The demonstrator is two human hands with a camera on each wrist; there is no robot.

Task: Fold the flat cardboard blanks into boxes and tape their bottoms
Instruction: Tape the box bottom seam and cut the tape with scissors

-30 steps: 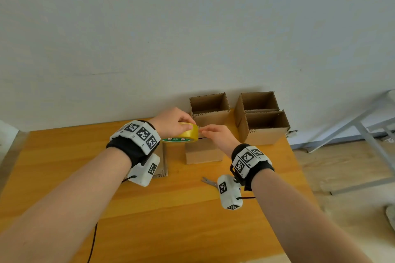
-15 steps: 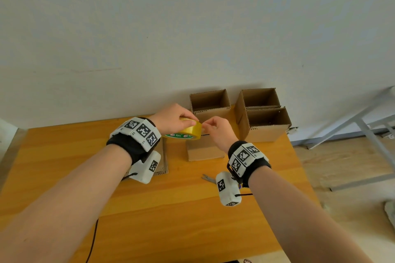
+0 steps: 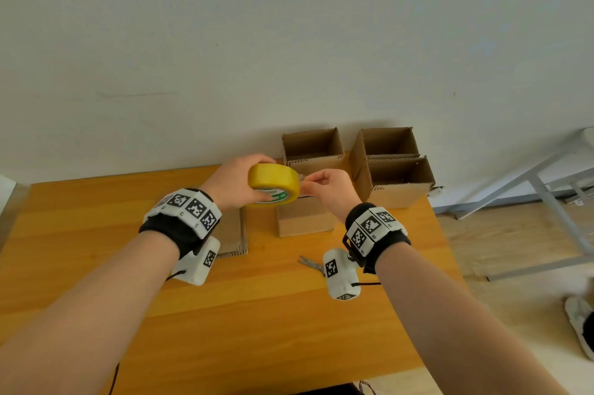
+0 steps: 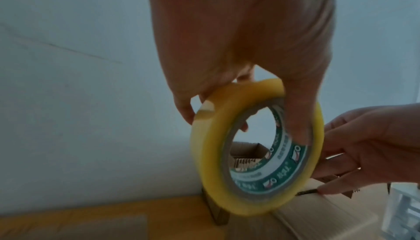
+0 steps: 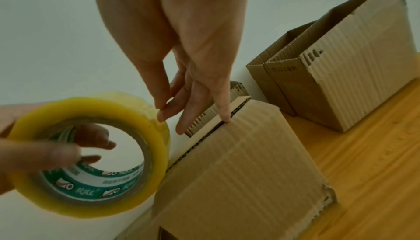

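My left hand grips the yellow tape roll, thumb across its printed core and the other fingers curled over the outer rim, holding it in the air just above the table at about 12 o'clock from me. My right hand is at the roll's 3 o'clock side, thumb and forefinger pinched together at the tape's edge; whether a loose tape end sits between them I cannot tell. My right little finger touches the upturned bottom seam of the closed cardboard box standing directly under both hands. Three open boxes stand behind it at 12 to 1 o'clock by the wall. A flat blank lies on the table at 11 o'clock, and scissors lie near my right wrist
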